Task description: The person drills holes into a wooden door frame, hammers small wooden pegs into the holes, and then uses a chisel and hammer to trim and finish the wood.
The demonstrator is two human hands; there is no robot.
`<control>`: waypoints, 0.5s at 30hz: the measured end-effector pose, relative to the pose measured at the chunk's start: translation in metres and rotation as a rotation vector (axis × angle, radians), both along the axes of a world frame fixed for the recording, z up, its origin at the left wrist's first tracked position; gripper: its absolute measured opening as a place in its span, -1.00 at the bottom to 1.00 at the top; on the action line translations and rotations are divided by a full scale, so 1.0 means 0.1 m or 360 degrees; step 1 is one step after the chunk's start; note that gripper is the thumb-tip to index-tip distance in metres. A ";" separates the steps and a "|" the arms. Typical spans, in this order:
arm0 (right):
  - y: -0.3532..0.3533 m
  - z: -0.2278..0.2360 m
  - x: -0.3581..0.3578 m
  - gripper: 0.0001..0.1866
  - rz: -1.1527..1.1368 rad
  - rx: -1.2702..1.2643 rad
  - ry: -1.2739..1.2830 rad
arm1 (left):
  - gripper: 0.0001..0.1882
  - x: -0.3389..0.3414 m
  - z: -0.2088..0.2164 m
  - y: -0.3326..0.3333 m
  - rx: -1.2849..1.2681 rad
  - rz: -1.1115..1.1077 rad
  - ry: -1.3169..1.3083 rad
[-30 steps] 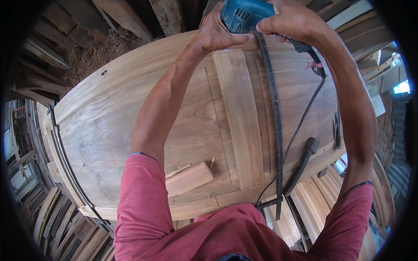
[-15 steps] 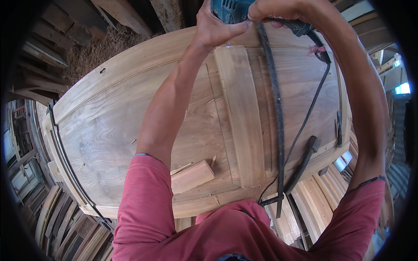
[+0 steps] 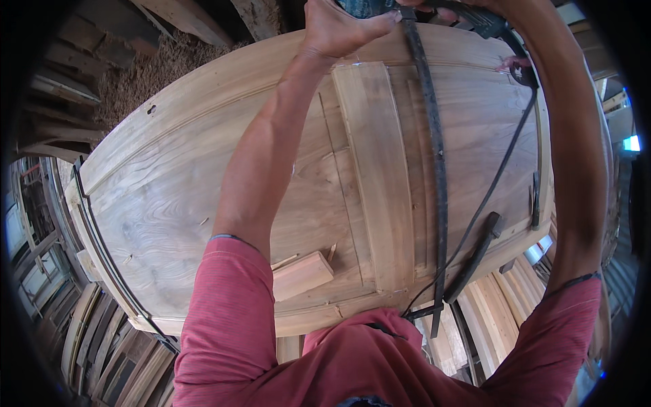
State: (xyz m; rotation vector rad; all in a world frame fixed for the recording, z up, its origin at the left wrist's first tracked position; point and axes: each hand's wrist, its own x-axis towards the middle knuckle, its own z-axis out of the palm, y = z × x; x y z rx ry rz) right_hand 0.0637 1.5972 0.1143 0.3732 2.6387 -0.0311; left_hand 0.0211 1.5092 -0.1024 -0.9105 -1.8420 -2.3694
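Note:
At the far edge of a wooden door panel (image 3: 169, 230), both my hands grip a teal corded power tool (image 3: 366, 7), cut off by the top of the view. My left hand (image 3: 339, 32) is closed around the teal body, its thumb pointing right. Partly out of view, my right hand (image 3: 444, 12) is closed at the dark rear handle. The tool's working end is hidden, and its exact kind cannot be made out. From the handle, the black cord (image 3: 497, 166) runs down over the panel towards my waist.
A black bar clamp (image 3: 434, 163) crosses the panel; another clamp (image 3: 102, 251) spans its left end. A wood offcut (image 3: 303, 276) and a dark hammer-like tool (image 3: 473, 258) lie near the close edge. Wood shavings (image 3: 146, 91) heap beyond the far edge. Stacked boards (image 3: 102, 339) stand around.
Both hands and the power tool have shifted slightly farther away, towards the top of the view. The upper cord and my right forearm have swung a little to the right.

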 end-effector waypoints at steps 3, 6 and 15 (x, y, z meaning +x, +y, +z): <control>-0.03 -0.09 -0.01 -0.72 -0.0158 0.0092 0.0052 | -0.21 0.00 -0.06 0.01 0.0002 0.0042 0.0014; 0.11 0.00 0.10 -0.73 -0.0024 -0.0104 0.0081 | -0.18 0.00 -0.09 0.01 -0.0101 0.0099 0.0066; -0.12 -0.08 0.13 -0.69 -0.0175 0.0168 0.0141 | -0.20 0.04 -0.12 0.07 0.0167 -0.0066 0.0017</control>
